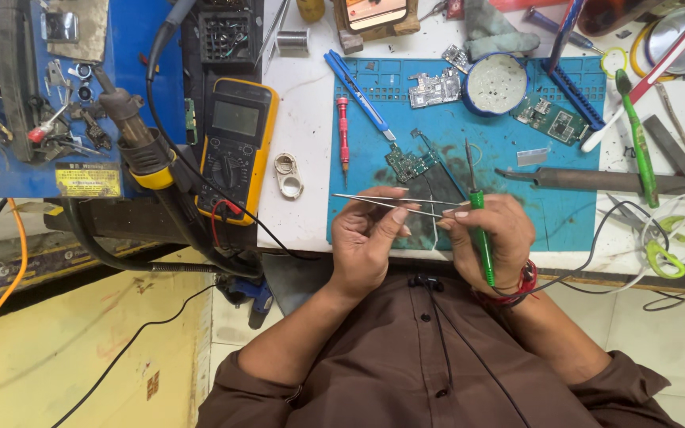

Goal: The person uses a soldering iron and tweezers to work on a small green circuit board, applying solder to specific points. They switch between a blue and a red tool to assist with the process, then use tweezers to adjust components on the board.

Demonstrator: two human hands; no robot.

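My left hand (366, 238) grips a pair of metal tweezers (374, 201) that lie level across toward my right hand (489, 234). The right hand holds a green-handled soldering tool (481, 234) upright, its dark tip pointing away from me, and its fingertips touch the tweezers' far end. A thin pale wire (435, 230) hangs between the two hands. Just beyond them, a small green circuit board (407, 164) rests on a dark flat part (431, 186) on the blue work mat (572, 214).
A yellow multimeter (235, 147) and a hot-air nozzle (132, 131) stand at the left. On or near the mat lie a red screwdriver (343, 139), a blue knife (358, 91), a round tin (495, 83), more boards (552, 119), a green toothbrush (637, 135) and green scissors (667, 250).
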